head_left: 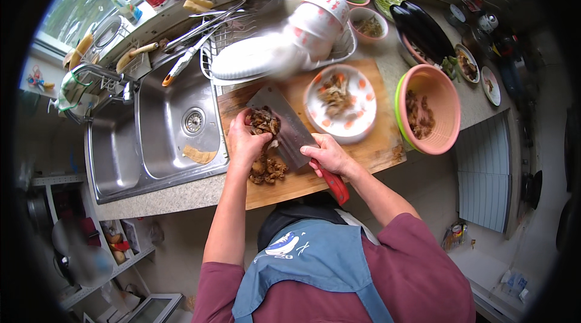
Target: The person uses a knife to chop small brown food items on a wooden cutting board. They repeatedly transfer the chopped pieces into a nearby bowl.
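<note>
My right hand (327,154) grips the red handle of a cleaver (290,134), whose broad metal blade lies tilted over the wooden cutting board (376,155). With my left hand (247,137) I hold a clump of brown mushrooms (264,122) against the blade's left side. More brown mushroom pieces (268,171) sit on the board just below that clump. A white plate with orange spots (313,119) stands on the board beyond my right hand, bearing a blurred heap of shredded mushrooms (335,96).
Left of the board is a steel double sink (172,132). Behind it stands a dish rack (353,48) with white bowls (317,23). Pink colander (447,110) and green basin (400,119) overhang the counter's front edge at right. Two dark eggplants (422,32) lie farther back.
</note>
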The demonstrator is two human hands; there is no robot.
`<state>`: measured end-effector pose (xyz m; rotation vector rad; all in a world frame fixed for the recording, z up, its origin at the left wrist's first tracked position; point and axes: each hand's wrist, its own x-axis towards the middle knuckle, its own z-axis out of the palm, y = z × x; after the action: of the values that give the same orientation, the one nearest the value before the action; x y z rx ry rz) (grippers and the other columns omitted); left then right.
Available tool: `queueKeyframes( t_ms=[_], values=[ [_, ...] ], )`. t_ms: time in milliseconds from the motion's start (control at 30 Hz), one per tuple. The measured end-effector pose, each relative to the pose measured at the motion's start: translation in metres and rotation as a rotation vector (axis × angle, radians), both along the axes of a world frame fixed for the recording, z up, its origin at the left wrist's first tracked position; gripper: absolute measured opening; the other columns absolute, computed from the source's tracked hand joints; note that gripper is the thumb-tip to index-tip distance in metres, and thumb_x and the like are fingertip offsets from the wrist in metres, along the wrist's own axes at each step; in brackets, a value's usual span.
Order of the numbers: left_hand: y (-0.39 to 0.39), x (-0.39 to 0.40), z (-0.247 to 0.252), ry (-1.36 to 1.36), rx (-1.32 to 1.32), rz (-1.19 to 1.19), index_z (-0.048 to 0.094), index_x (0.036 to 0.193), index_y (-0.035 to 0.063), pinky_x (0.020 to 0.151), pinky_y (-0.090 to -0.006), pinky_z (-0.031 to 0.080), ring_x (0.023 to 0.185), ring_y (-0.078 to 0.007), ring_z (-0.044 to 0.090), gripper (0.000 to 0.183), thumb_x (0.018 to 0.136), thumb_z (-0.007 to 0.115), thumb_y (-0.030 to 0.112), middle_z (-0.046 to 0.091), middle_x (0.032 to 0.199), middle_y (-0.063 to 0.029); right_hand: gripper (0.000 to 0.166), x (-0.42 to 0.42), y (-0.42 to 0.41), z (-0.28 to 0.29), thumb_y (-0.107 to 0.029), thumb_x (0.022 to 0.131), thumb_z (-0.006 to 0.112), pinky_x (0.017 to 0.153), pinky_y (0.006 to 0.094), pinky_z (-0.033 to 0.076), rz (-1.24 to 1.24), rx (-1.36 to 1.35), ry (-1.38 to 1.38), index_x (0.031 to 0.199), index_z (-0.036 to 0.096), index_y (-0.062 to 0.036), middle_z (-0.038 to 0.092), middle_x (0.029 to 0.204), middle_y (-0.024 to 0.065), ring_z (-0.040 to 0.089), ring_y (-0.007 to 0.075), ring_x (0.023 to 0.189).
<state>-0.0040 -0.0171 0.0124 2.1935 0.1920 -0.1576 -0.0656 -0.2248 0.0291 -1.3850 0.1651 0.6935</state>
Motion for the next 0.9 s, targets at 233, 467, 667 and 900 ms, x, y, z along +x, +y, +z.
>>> queueKeyframes(
  t_ms=[233,467,667,900],
  values=[
    [-0.052,0.008,0.034,-0.124,-0.07,-0.165,0.053,0.116,0.0045,0.084,-0.0351,0.048,0.093,-0.0268,0.056,0.073,0.049,0.081,0.008,0.055,0.1,-0.0134,0.023,-0.022,-0.038,0.042,-0.012,0.085,0.054,0.036,0.0233,0.042,-0.196,-0.018,-0.037,0.104,0.051,0.0004,0.048,0.062,0.0002,0.046,0.0071,0.044],
    [-0.132,0.031,0.011,-0.144,-0.157,-0.316,0.046,0.128,0.0065,0.068,-0.029,0.054,0.081,-0.0175,0.061,0.074,0.059,0.074,0.0,0.053,0.107,-0.012,0.014,-0.026,-0.087,0.063,-0.011,0.08,0.053,0.04,0.0311,0.043,-0.229,-0.642,-0.342,0.09,0.052,-0.0017,0.049,0.056,0.0066,0.049,0.0156,0.044],
    [-0.133,0.025,0.024,-0.043,-0.284,-0.315,0.052,0.122,0.0032,0.065,-0.0286,0.056,0.082,-0.0166,0.064,0.052,0.072,0.062,-0.005,0.061,0.104,-0.0149,0.011,-0.029,-0.097,0.057,-0.016,0.079,0.052,0.048,0.0442,0.043,-0.175,-1.446,-0.831,0.076,0.053,-0.0055,0.054,0.05,0.0147,0.057,0.0312,0.049],
    [-0.01,0.028,0.018,-0.066,-0.134,-0.112,0.066,0.096,0.0026,0.067,-0.0283,0.053,0.07,-0.0166,0.065,0.023,0.074,0.066,0.007,0.068,0.085,-0.013,0.012,-0.039,-0.082,0.077,-0.014,0.078,0.056,0.048,0.0433,0.042,-0.181,-1.059,-0.786,0.073,0.05,-0.0052,0.054,0.053,0.0157,0.056,0.0348,0.051]
  ],
)
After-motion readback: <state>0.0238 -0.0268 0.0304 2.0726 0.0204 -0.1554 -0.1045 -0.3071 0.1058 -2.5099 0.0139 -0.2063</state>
